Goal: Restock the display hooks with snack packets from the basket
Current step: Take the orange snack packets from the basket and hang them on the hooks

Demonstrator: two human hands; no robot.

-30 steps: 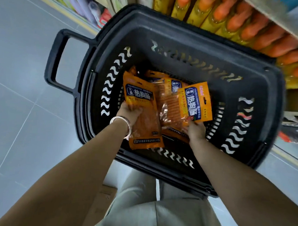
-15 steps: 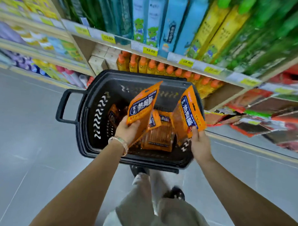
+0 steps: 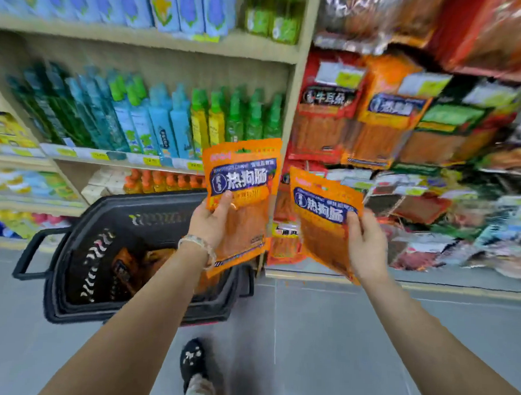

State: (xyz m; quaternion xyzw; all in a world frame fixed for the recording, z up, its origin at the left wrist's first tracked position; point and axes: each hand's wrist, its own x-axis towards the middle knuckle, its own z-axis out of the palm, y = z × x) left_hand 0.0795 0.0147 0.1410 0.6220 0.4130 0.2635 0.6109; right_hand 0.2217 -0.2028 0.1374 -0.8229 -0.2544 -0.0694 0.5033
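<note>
My left hand (image 3: 212, 222) grips an orange snack packet (image 3: 243, 178) upright, its blue label facing me. Beside it my right hand (image 3: 366, 246) holds a second, matching orange packet (image 3: 321, 206), tilted a little left. Both packets are raised in front of the hanging snack display (image 3: 385, 119) on the right, apart from it. A matching orange packet hangs there among red and green ones. The black basket (image 3: 72, 248) stands on the floor at lower left, below my left arm, with more orange packets (image 3: 149, 261) inside.
Wooden shelves on the left carry blue and green bottles (image 3: 155, 118), with orange-capped bottles (image 3: 164, 181) on the shelf below. My shoe (image 3: 192, 361) is on the grey tiled floor near the basket. The display racks at far right are blurred.
Both hands have lifted their packets out of the basket and up to the right, toward the hanging display. My view has swung up from the basket to the shelves.
</note>
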